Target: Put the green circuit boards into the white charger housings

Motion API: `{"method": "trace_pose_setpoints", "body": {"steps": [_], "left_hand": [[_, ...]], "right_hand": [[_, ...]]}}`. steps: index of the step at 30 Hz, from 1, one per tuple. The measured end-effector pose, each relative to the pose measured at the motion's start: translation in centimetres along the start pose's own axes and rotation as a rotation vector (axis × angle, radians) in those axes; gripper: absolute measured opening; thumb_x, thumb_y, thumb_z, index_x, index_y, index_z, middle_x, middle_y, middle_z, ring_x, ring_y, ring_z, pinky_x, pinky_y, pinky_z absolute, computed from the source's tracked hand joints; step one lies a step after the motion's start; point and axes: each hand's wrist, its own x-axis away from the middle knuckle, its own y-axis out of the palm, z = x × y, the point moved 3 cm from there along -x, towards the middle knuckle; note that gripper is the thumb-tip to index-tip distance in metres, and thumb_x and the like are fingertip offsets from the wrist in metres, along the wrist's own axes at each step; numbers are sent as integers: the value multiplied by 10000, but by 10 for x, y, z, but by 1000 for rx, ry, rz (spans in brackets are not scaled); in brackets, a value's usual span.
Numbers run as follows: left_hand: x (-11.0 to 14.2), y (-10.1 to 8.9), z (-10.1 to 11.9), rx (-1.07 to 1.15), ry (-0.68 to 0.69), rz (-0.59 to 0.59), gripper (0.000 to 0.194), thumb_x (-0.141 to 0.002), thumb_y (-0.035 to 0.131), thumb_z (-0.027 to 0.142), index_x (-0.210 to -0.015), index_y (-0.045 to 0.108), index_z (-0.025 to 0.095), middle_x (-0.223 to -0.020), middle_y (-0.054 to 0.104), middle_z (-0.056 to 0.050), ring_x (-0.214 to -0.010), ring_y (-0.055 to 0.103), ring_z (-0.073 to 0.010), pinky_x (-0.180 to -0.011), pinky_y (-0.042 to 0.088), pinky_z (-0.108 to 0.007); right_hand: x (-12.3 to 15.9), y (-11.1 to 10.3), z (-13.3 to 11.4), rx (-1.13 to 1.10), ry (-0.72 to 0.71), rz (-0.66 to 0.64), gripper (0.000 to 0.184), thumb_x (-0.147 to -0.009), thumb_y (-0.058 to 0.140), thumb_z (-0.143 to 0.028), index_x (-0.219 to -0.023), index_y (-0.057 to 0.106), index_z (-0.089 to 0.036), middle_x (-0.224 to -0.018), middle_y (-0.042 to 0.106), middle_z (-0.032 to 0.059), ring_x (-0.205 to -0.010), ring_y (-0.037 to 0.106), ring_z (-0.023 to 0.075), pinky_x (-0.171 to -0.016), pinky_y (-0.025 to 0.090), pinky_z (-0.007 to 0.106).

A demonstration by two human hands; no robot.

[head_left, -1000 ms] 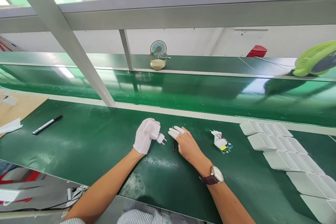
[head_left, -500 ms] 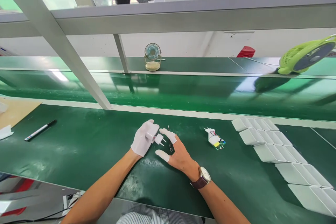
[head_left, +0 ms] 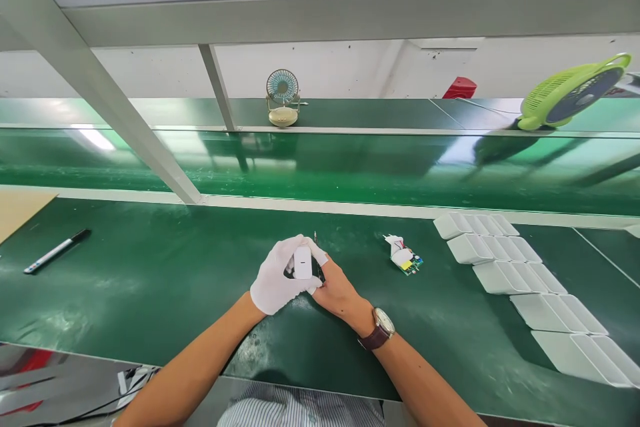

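Note:
My left hand (head_left: 276,277), in a white glove, is closed around a small white plug adapter (head_left: 303,262) held just above the green belt. My right hand (head_left: 334,287), bare with white finger cots, presses against the adapter from the right, fingers pinched on it. A thin dark tool (head_left: 317,255) stands between the two hands, its tip poking up behind the adapter. A small green circuit board with a white part (head_left: 404,257) lies on the belt to the right of my hands.
Rows of white plastic shells (head_left: 505,267) lie at the right. A black-and-white marker (head_left: 53,251) rests at the left. A small desk fan (head_left: 283,97) and a green fan (head_left: 570,90) stand beyond the glossy conveyor. A white frame post (head_left: 125,120) slants down to the belt.
My right hand left the belt and closed in on the adapter. The left hand turned the adapter so its flat face shows instead of the prongs.

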Motion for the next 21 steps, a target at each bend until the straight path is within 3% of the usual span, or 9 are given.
{"method": "trace_pose_setpoints", "body": {"steps": [7,21], "left_hand": [[-1,-1,2,-54,55,13,761,-706,821,449,-1375,506,268,-1211,653,-115,-882,678,-228,-656,590,-327],[-1,-2,6,-71,73,0,712,-750,782,432,-1371,497,232,-1224,648,-125,-872,679,-211,-684,596,-323]], "right_hand": [[-1,-1,-4,-25,-13,11,777,-826,564,-141,-1547,283,-200,-1469,498,165,-1292,542,300,-1057,494,467],[-3,-4,-11,-70,-60,0,793,-844,547,-144,-1563,227,-234,-1508,445,149,-1319,497,317,-1077,459,513]]}}
